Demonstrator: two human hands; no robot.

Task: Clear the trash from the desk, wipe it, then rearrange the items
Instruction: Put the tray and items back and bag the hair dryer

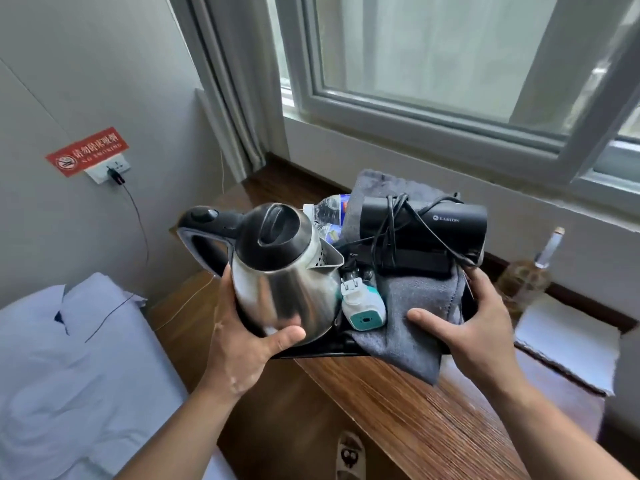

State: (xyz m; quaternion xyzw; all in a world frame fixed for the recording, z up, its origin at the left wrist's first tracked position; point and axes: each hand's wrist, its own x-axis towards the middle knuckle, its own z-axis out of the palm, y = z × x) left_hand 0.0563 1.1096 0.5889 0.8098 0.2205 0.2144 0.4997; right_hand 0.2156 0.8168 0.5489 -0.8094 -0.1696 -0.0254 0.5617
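While both hands carry it, the tray (311, 353) sits over the near-left end of the desk (398, 410). Whether its base is clear of the wood cannot be told.

Left hand (242, 341): clasps the tray's left side. The thumb is pressed to the lower wall of the kettle (287, 271) and the fingers are hidden beneath. The thumb on the steel is judged to be a brace, since the kettle is the tallest item and leans slightly.

Right hand (471, 323): clasps the tray's right side, with the thumb laid over the cloth (412, 313) and the fingers out of view behind the rim. The thumb also pins the cloth, which droops over the front edge.

Load: the dryer (422, 226) lies on the cloth with its cord looped round it. A white and teal plug (363, 306) is wedged between kettle and cloth. Water bottles (329, 209) lie at the back. Gathering everything on one tray is judged a way to shift the items together and bare the desk for wiping.

Remaining on the desk, well right of the tray: a glass bottle (540, 268) and white paper (568, 341).

Risks: the kettle may tip, and the hanging cloth or cord may snag.
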